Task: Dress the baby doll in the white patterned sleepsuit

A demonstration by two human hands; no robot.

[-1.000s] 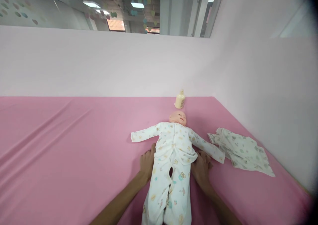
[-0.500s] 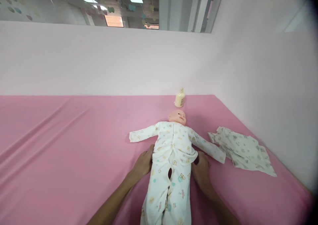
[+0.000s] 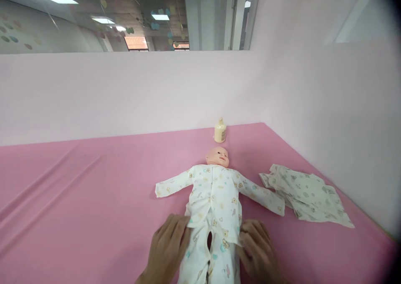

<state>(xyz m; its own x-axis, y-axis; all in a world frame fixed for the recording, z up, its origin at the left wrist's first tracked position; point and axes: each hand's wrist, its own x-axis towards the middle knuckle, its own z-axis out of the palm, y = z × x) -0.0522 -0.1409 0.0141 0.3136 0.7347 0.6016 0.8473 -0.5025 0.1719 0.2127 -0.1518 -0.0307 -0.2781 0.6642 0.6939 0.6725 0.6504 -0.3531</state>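
Observation:
A baby doll lies on its back, its arms spread inside long sleeves. It wears a white printed shirt and matching split-crotch trousers. My left hand is closed on the shirt's lower hem at the doll's side on the left. On the other side, my right hand pinches the same hem, its fingers curled. The shirt now lies smooth over the trouser waist, and an oval gap shows in the trousers' crotch.
A pale yellow pump bottle stands behind the doll's head, near the wall. Folded white printed clothing lies to the right, touching the doll's sleeve. Pink sheeting covers the surface, with creases at the left. White walls border the back and right.
Both hands have moved from the doll's waist down to the shirt hem. The bunched shirt front has been drawn down flat over the trouser top. The camera view has tilted up slightly.

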